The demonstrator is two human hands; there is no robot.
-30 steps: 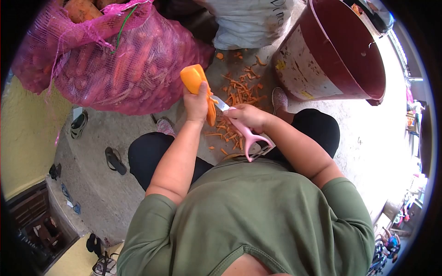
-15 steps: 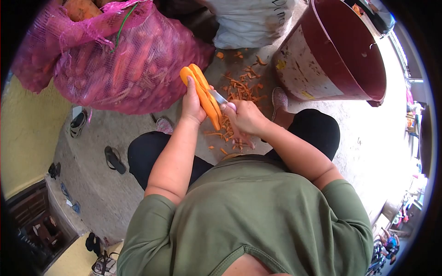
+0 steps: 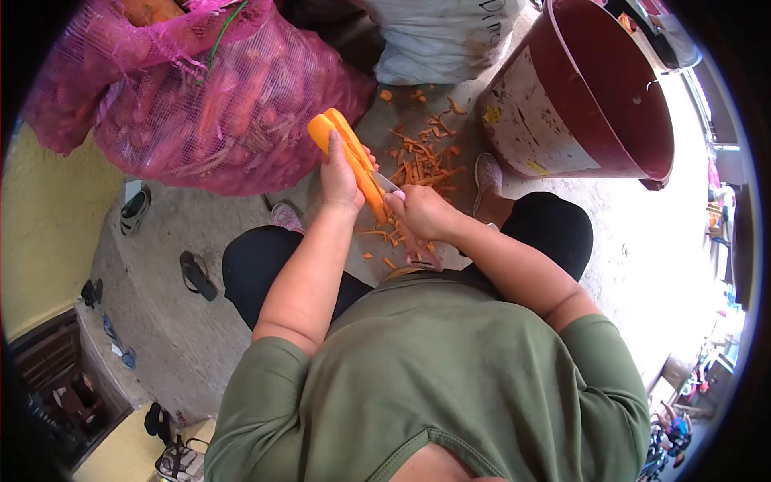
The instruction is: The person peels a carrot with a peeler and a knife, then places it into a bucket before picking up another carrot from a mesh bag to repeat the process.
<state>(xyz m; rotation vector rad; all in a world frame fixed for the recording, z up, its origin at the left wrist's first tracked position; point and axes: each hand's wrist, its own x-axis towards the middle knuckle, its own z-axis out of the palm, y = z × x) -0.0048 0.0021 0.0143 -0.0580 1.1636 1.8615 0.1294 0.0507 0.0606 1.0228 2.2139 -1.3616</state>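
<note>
My left hand [image 3: 340,183] is wrapped around a bright orange, peeled carrot [image 3: 361,173] with a deep lengthwise split or fork, its thick end pointing up and away from me. In my right hand [image 3: 431,211] is a small knife, its handle mostly covered by my fingers. The knife's blade [image 3: 384,182] lies against the lower right side of the carrot. Orange carrot peelings [image 3: 424,161] are scattered on the concrete floor below, between my feet.
A pink mesh sack [image 3: 217,112] full of carrots stands at the upper left. Beyond the peelings is a white sack [image 3: 438,40]. A large, stained maroon bucket [image 3: 538,120] leans at the right. Loose footwear, including a dark flip-flop [image 3: 197,275], lies on the left floor.
The carrot and my left hand have shifted slightly up and left. The knife has slid a little lower along the carrot, with my right hand moving slightly down.
</note>
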